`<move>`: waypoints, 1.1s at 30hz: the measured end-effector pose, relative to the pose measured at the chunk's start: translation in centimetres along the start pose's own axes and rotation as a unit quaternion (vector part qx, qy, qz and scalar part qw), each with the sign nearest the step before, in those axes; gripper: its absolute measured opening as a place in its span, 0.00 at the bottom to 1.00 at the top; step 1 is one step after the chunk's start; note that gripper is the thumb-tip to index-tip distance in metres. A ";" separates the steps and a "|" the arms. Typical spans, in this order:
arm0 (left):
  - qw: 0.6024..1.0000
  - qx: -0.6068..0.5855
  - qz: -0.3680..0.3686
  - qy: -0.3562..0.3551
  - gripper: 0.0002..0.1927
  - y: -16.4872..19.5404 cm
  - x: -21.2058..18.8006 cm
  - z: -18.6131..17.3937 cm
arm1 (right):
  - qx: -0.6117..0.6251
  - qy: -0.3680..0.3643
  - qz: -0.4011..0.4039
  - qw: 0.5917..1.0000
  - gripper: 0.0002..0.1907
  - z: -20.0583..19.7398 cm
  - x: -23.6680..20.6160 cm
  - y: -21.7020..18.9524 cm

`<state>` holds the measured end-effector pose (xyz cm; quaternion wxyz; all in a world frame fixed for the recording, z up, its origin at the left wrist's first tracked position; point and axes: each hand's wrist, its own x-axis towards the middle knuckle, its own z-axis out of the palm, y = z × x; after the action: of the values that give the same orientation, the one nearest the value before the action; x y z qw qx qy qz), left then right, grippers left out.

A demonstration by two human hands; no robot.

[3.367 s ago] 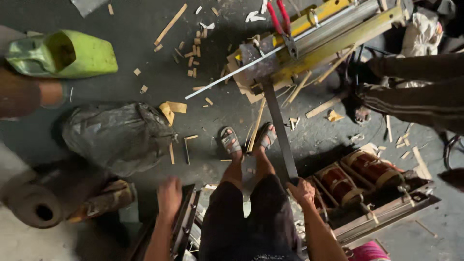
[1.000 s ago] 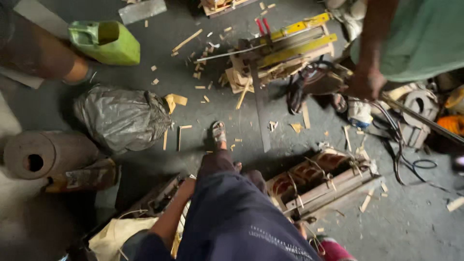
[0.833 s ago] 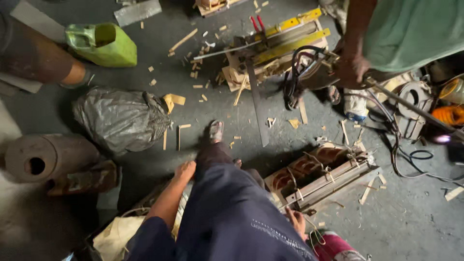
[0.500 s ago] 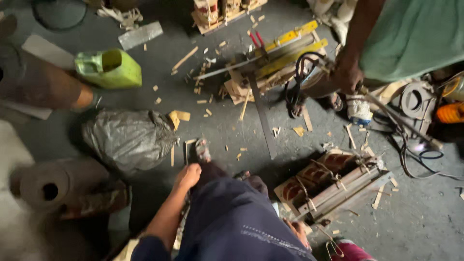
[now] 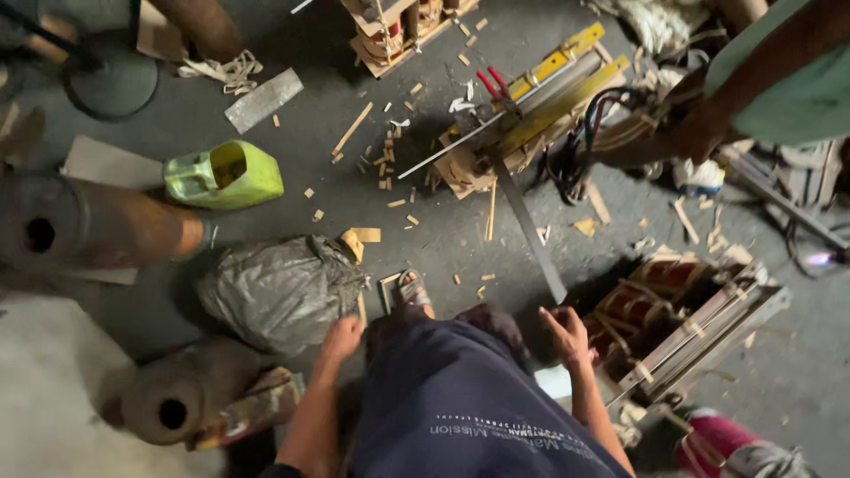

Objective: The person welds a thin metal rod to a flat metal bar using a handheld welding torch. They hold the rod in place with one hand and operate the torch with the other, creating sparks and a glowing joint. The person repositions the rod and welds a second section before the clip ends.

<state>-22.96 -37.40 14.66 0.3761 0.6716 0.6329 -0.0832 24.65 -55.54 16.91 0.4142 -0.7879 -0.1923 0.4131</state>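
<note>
My left hand (image 5: 341,336) hangs with its fingers curled, holding nothing, right beside a crumpled grey plastic bag (image 5: 279,292). My right hand (image 5: 567,335) is raised with fingers apart and nothing in it. It hovers next to a transformer with copper coils in a wood-and-metal frame (image 5: 682,319). My sandalled foot (image 5: 412,290) shows between the hands, above my dark blue garment. A long flat metal strip (image 5: 531,232) lies on the floor just beyond my right hand.
Another person in a green shirt reaches in at top right, a hand (image 5: 699,133) on black cables. A yellow metal frame (image 5: 540,88), a green plastic jug (image 5: 223,174), cardboard rolls (image 5: 168,403) and a second transformer (image 5: 390,22) lie around. Wood chips litter the grey floor.
The view has shifted toward the far side of the floor. My left hand has come forward beside the grey bag, and my right hand has come into view by the transformer.
</note>
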 end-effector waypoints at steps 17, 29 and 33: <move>0.993 -0.009 0.105 0.059 0.11 7.1 10.8 -3.4 | -0.120 0.000 0.204 0.972 0.21 -4.9 -0.4 -1.3; 0.879 0.076 0.433 0.185 0.19 29.5 34.6 -11.4 | 0.122 0.068 0.163 0.977 0.11 3.1 4.1 -2.8; 0.833 0.156 0.506 0.162 0.22 40.1 47.5 -8.7 | 0.110 0.048 0.273 0.954 0.10 6.6 -1.4 -3.0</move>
<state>19.26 8.64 8.89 0.1483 0.9516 0.2350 0.1311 18.59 -51.43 17.94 0.3784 -0.7789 0.0970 0.4906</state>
